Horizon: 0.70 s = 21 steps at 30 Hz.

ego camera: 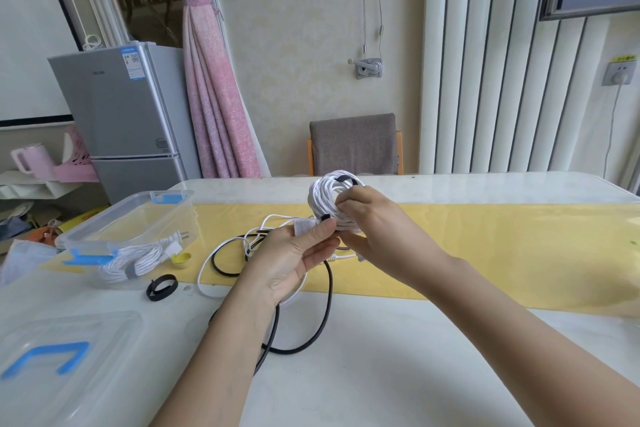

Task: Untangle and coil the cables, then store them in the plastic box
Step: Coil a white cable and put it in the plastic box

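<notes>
Above the table's middle I hold a coiled white cable (327, 196) with black straps around it. My right hand (372, 230) grips the coil from the right, fingers curled round its loops. My left hand (298, 253) pinches a black strap end and the cable's white plug at the coil's lower left. Below the hands a loose black cable (325, 291) and a loose white cable (207, 274) lie tangled on the table. The clear plastic box (104, 222) with blue clips stands at the left; a strapped white coil (133, 262) lies at its near corner.
The box's clear lid (69, 357) with blue clips lies at the near left. A spare black strap (161, 288) and a yellow cap (181, 259) lie beside the box. A yellow runner (485, 246) crosses the table. A grey chair (355, 146) stands behind the far edge.
</notes>
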Motion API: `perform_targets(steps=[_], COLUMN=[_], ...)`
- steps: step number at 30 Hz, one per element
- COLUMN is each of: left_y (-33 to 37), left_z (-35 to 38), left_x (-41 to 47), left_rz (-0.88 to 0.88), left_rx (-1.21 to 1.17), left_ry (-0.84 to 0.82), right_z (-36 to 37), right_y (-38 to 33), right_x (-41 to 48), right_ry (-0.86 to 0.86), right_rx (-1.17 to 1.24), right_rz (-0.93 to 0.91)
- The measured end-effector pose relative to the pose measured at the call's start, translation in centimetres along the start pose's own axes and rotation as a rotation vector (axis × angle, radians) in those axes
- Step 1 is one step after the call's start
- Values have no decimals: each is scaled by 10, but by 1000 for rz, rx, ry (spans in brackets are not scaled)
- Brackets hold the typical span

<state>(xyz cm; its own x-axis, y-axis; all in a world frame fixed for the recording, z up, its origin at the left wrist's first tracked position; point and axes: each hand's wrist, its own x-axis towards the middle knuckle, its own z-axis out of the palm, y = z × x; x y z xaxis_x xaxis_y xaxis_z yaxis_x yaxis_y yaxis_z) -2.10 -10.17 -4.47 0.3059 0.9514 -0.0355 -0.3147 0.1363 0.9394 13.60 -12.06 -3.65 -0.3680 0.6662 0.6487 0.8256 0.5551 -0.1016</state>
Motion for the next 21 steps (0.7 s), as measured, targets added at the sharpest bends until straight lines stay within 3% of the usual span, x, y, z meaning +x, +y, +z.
perform_targets(steps=[4,11,15,21], left_y=[-2,2,2,-5], left_z=[4,1,1,8], left_x=[1,-1,-1,0], left_rz=[-20,47,-37,-141], left_rx=[-138,-72,-87,-213], left_ry=[-22,-5,14,-22], right_z=[-3,2,-1,0], right_y=[-4,-9,-12,-14], right_x=[1,1,-1,-4], right_ry=[4,-53,-136,-92], right_rx=[26,32,94,175], right_rz=[13,-36,-51,47])
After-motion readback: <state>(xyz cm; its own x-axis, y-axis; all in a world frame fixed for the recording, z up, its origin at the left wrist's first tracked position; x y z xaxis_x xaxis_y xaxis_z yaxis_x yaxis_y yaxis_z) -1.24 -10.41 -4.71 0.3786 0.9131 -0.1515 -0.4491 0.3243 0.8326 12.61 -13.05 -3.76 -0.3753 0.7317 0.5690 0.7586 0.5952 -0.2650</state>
